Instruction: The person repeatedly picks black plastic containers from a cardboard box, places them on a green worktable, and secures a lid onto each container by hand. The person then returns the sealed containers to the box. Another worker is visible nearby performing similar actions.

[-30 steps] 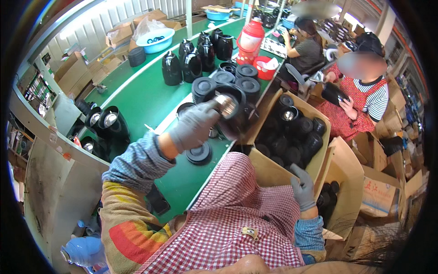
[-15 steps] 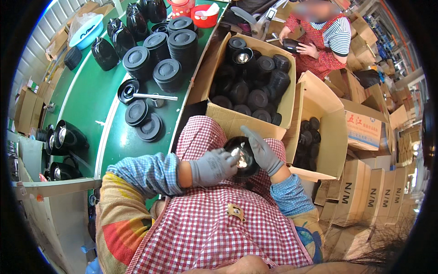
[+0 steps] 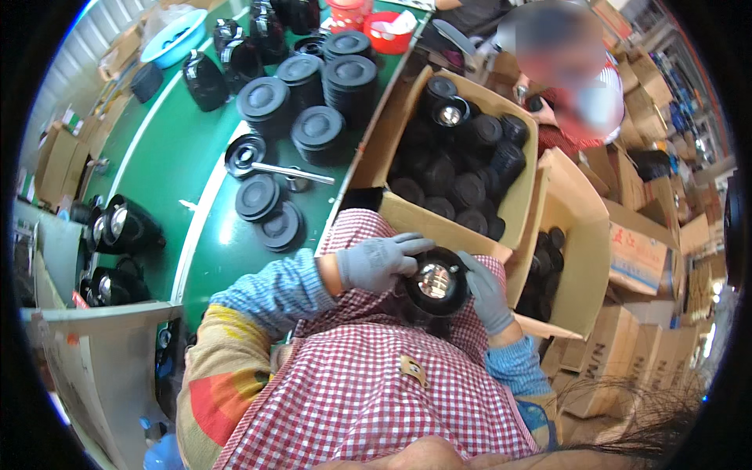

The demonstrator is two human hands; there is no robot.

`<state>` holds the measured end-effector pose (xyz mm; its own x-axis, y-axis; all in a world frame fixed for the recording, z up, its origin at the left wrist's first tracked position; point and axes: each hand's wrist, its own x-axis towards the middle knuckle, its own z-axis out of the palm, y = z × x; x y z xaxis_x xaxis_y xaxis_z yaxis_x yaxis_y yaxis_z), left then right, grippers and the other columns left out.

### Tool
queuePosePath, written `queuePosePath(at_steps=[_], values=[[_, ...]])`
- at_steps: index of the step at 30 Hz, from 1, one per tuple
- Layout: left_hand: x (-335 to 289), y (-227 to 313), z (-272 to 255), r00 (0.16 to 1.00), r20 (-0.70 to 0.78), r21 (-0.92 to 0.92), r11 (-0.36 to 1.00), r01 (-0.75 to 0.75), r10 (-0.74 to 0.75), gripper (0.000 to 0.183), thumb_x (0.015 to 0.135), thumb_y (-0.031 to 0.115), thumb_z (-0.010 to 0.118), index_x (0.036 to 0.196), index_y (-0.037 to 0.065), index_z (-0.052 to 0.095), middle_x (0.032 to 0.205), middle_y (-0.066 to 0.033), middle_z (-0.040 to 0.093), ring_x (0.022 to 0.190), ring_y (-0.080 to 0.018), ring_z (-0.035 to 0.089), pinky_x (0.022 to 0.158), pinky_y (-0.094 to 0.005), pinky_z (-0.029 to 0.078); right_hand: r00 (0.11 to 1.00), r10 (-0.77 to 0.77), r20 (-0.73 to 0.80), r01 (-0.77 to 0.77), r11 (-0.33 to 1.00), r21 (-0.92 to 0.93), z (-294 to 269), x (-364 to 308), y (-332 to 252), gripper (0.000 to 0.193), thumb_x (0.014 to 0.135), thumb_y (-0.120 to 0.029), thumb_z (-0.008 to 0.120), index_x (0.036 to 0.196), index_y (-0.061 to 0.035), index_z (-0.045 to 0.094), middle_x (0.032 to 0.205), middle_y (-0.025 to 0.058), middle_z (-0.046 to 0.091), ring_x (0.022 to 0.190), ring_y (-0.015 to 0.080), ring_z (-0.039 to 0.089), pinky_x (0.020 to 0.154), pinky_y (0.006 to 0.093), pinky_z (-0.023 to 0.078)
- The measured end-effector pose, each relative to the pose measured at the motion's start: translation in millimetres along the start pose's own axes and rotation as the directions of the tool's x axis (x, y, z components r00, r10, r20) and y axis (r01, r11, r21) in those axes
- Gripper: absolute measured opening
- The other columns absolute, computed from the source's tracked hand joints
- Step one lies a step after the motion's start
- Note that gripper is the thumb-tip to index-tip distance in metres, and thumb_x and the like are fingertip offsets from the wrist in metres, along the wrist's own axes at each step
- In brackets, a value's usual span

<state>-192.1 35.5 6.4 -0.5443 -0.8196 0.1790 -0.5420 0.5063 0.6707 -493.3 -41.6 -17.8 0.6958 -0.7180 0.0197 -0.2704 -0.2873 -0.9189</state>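
Over my lap, a round black flask body (image 3: pixel 433 307) has its mouth turned up, showing a shiny silver inside. My left hand (image 3: pixel 377 263), in a grey glove, curls its fingers over the upper left of the rim. On the opposite side, my grey-gloved right hand (image 3: pixel 487 293) lies along the wall with its fingers bent against it. The flask is held between the two hands above my red-and-white checked apron (image 3: pixel 368 368). Its lower part is dark and hard to make out.
A green workbench (image 3: pixel 176 168) at the left bears stacked black lids (image 3: pixel 317 129), a metal rod (image 3: pixel 294 173) and black flask bodies (image 3: pixel 133 223). An open carton (image 3: pixel 513 227) of black parts stands ahead; a second carton (image 3: pixel 583 274) is beside it. A co-worker (image 3: pixel 599 102) sits beyond.
The flask's mouth now faces up more squarely toward me. My left hand has shifted onto its upper rim, and my right hand has slid lower along its side. The whole view has swung slightly.
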Motion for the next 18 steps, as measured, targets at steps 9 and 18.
queuePosePath(at_steps=[9,18], values=[[70,-94,46,0.954,0.209,-0.524,0.799,0.295,-0.215,0.047,0.065,-0.018,0.052,0.098,0.004,0.075,0.108,-0.0094,0.074,0.108,-0.0247,0.066,0.097,-0.0365,0.051,0.938,0.326,-0.119,-0.27,0.9,0.342,30,-38,-24,0.041,0.09,0.001,0.053,0.13,0.0024,0.057,0.104,0.0007,0.061,0.08,0.007,0.051,0.068,0.0214,0.044],[81,-108,108,0.989,0.137,-0.712,0.688,0.136,-0.054,0.055,0.067,-0.018,0.051,0.11,0.005,0.075,0.113,-0.009,0.074,0.112,-0.0218,0.064,0.097,-0.0359,0.05,0.97,-0.076,-0.233,0.004,0.956,-0.293,0,2,61,0.031,0.104,-0.018,0.046,0.122,-0.002,0.065,0.111,0.018,0.071,0.1,0.03,0.069,0.089,0.0414,0.053]])
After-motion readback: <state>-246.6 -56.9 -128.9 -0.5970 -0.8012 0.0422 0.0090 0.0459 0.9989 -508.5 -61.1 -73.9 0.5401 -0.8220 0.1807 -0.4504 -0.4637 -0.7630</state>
